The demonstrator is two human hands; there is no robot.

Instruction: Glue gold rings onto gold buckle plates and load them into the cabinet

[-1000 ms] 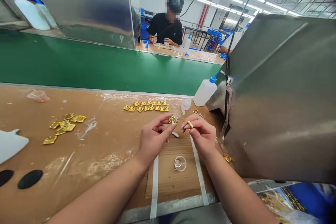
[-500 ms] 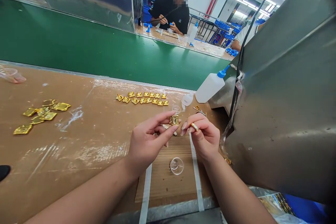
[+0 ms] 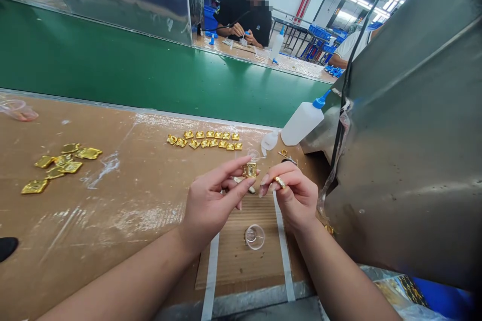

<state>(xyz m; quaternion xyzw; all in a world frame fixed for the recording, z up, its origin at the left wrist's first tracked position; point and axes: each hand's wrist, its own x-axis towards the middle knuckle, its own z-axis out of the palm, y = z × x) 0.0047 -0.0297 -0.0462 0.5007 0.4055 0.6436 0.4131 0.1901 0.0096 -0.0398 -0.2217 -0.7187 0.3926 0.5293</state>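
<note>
Mid-frame, the left hand [image 3: 211,196] pinches a gold plate [image 3: 250,170] upright, face toward the camera; the right hand [image 3: 298,197] grips a ring [image 3: 279,182], long axis slanting down rightward. Both poses barely differ from half a second ago.

Held gold piece [image 3: 250,170] partly hidden; black disc [image 3: 7,248] cropped left.

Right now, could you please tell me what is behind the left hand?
A pale object partly shows behind the left hand, which holds a gold piece; the hand covers the rest.
</note>
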